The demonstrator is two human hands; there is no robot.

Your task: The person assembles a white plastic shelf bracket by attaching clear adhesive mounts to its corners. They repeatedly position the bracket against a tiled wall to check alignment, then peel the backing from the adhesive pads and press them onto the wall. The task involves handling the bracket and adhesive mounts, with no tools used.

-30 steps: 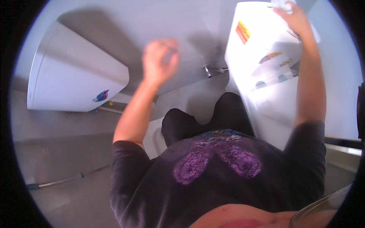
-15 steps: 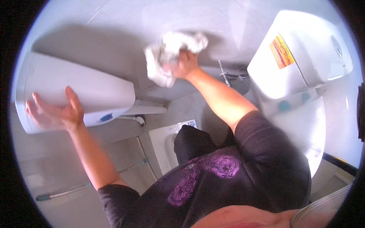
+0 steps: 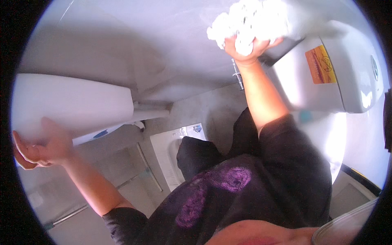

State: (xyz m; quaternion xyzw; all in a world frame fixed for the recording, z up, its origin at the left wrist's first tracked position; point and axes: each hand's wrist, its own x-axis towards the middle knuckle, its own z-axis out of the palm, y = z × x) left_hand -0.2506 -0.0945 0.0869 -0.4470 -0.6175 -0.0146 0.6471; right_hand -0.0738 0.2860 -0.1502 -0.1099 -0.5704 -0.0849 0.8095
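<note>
My right hand (image 3: 251, 49) is raised at the upper middle, its fingers closed around a bunched white cloth (image 3: 249, 20). The cloth is beside the grey wall (image 3: 163, 45); whether it touches cannot be made out. At the far left, my left hand (image 3: 45, 149) has its fingers apart and holds nothing. It is in front of the long white fixture (image 3: 77, 96), overlapping its lower edge; contact is unclear. To the right of my right forearm stands a white cistern (image 3: 351, 77) with an orange sticker and a round button.
A metal valve (image 3: 237, 75) sticks out from the wall beside my right forearm. Below is a white squat pan (image 3: 161, 149), partly covered by my dark trouser leg. A white pipe (image 3: 151, 112) runs from the left fixture. A thin pole (image 3: 73, 216) lies at lower left.
My right hand has moved the cloth up and right along the wall, toward the cistern. My left hand has shifted down and left, with its fingers more bent.
</note>
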